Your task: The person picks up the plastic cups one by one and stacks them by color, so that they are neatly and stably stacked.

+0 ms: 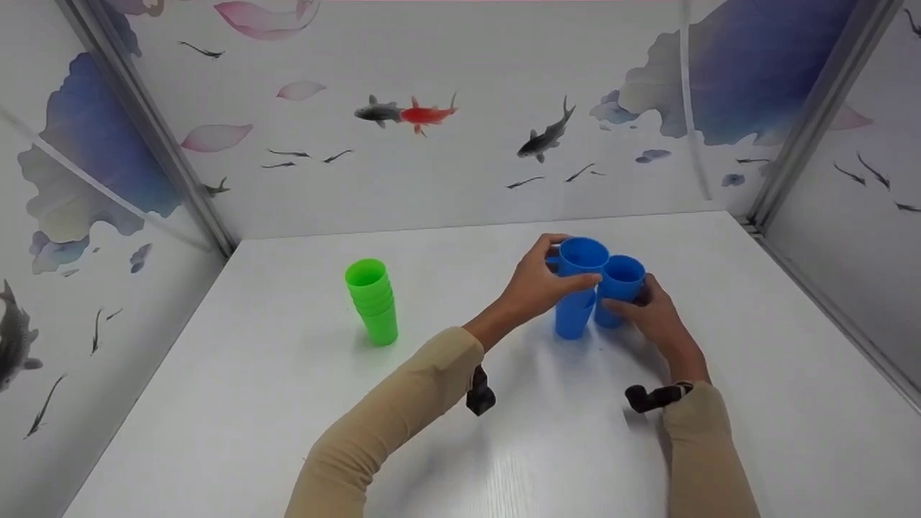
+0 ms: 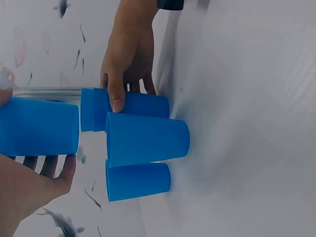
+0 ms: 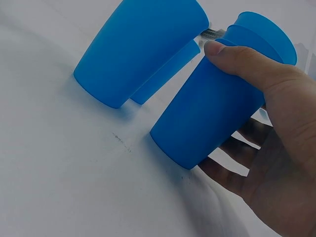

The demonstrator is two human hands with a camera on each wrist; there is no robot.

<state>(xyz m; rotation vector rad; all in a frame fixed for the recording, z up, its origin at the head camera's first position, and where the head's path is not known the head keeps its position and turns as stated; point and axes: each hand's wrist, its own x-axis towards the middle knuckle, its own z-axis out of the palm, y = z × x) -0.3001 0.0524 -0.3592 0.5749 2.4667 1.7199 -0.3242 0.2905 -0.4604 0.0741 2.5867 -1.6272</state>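
Observation:
My left hand [image 1: 536, 282] holds a blue cup [image 1: 581, 256] raised above the table, thumb on its near side and fingers on its far side. In the left wrist view, this cup [image 2: 39, 127] is apart from the others. Below it, a blue cup [image 1: 572, 316] stands upright, with another blue cup [image 2: 140, 182] beside it, mostly hidden in the head view. My right hand [image 1: 658, 320] grips a small stack of nested blue cups [image 3: 207, 103] standing on the table, thumb near the rims and fingers around the far side.
Nested green cups [image 1: 381, 320] stand upright in a slightly leaning stack on the left half of the white table [image 1: 252, 403]. Printed panels [image 1: 460, 187] rise along the back and both sides. Each wrist carries a small black camera [image 1: 481, 394].

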